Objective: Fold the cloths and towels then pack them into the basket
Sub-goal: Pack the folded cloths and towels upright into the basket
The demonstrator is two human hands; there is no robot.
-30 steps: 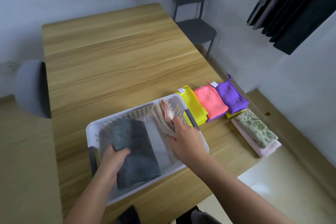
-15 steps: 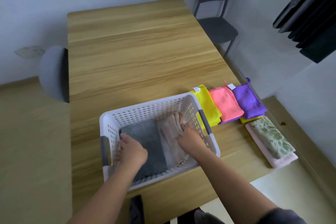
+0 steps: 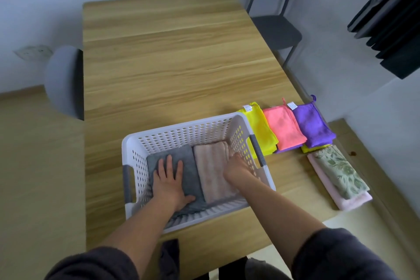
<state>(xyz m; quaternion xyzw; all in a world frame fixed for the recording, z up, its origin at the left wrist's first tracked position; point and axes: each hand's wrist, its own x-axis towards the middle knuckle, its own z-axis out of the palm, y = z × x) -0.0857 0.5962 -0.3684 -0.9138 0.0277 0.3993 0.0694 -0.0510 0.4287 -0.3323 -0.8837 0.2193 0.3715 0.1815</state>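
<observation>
Wooden desk [image 3: 172, 63], white basket [image 3: 186, 125] at its near edge. Your left hand [image 3: 169, 182] lies flat, fingers [image 3: 168, 162] straight, on the grey towel [image 3: 172, 150] inside; your right hand [image 3: 236, 169] is tucked beside the beige towel [image 3: 211, 170], grip unreadable. Withdrawing carelessly may drag folds open. Beyond your right fingers [image 3: 235, 158], the basket wall blocks the yellow cloth [image 3: 261, 129] and pink cloth [image 3: 284, 129].

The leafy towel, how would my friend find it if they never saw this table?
Start at the wooden table and find the white basket near its front edge. Go right past the bright plain cloths to the table's right front corner. The leafy towel lies there on a pale pink towel, the only one with a green leaf print.
</observation>
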